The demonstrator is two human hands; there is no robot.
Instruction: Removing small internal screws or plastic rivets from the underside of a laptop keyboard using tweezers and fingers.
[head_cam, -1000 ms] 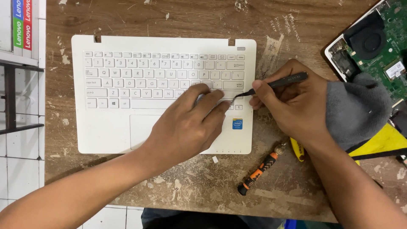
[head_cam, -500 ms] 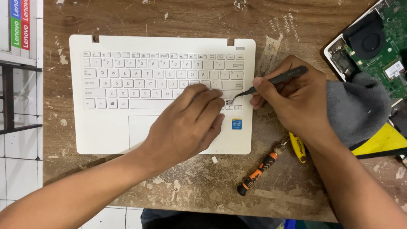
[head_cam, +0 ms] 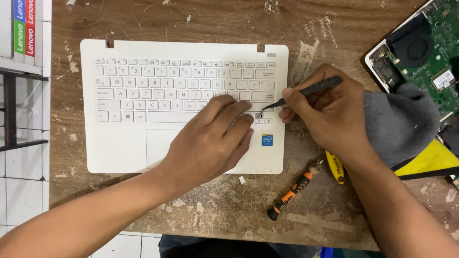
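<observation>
Right hand (head_cam: pixel 330 112) is pinching black tweezers (head_cam: pixel 301 93) at the arrow-key gap (head_cam: pixel 259 115) just beside the flat, steadying left hand (head_cam: pixel 215 138), so light prying seems wisest

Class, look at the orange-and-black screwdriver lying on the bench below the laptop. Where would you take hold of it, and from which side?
Grip the screwdriver around its thick orange-and-black handle, probably from above, with fingers across its width. It lies flat and slanted on the wooden bench, metal tip up-right near the yellow-handled tool, so the lower-left handle end has the most room. The right hand is busy with tweezers.
</observation>
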